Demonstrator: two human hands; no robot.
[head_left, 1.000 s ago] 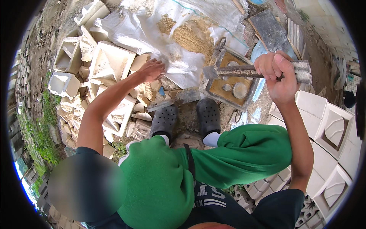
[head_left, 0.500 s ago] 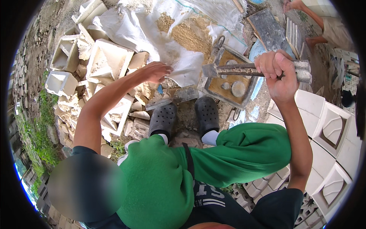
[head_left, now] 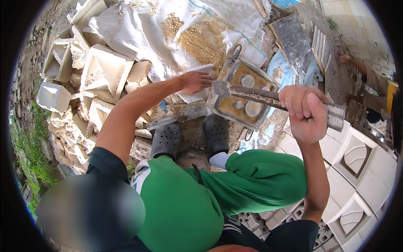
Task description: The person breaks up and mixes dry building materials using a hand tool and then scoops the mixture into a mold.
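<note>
Grey metal tool (head_left: 256,96) juts leftward from the right hand (head_left: 304,110), clamped around its shaft, crossing above a framed mould (head_left: 231,118) beyond that hand; the left hand (head_left: 195,82), fingers outstretched, extends across a white sack's (head_left: 126,35) edge.

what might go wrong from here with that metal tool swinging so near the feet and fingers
The left hand points its fingers toward the end of the metal tool gripped in the right hand, so a stray blow might catch them. The grey clogs are near the rectangular frame, so a slip could hit a foot. Broken pale blocks lie left of the clogs, so a sideways step might stumble.
</note>
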